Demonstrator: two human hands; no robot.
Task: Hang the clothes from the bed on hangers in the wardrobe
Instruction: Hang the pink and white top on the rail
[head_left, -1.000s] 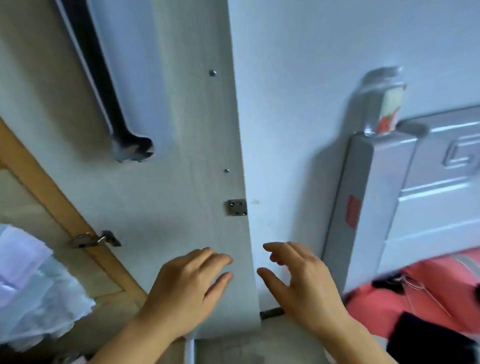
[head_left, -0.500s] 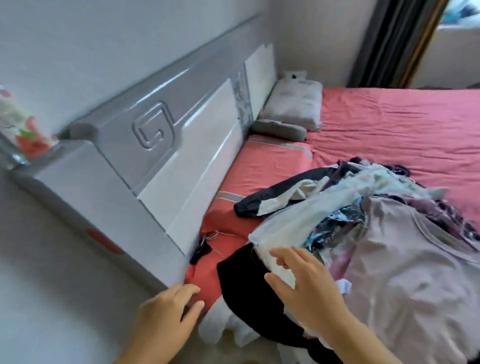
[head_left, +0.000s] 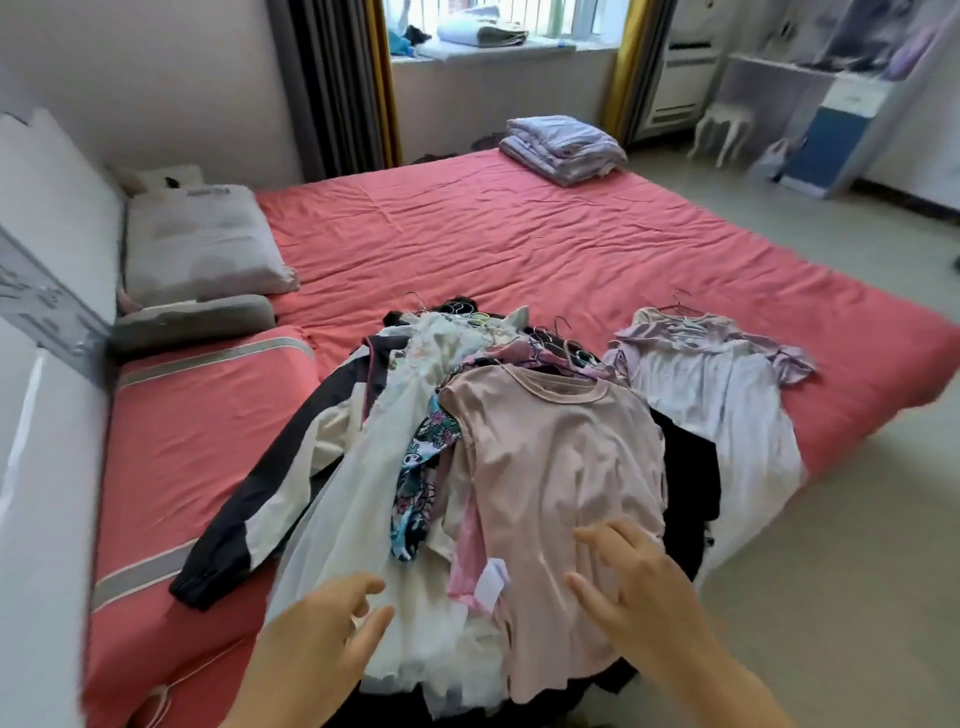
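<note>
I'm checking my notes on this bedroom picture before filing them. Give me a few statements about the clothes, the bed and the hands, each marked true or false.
1. The pink T-shirt lies on top of the clothes pile. True.
2. The left hand grips a hanger. False: it is open and holds nothing.
3. The folded blanket sits at the bed's far corner. True.
4. The bed sheet is blue. False: it is coral red.
5. The right hand is open over the T-shirt. True.

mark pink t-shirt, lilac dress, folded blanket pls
pink t-shirt (head_left: 561, 467), head view, chest panel
lilac dress (head_left: 717, 384), head view, pale front below the collar
folded blanket (head_left: 563, 143), head view, top fold
</note>
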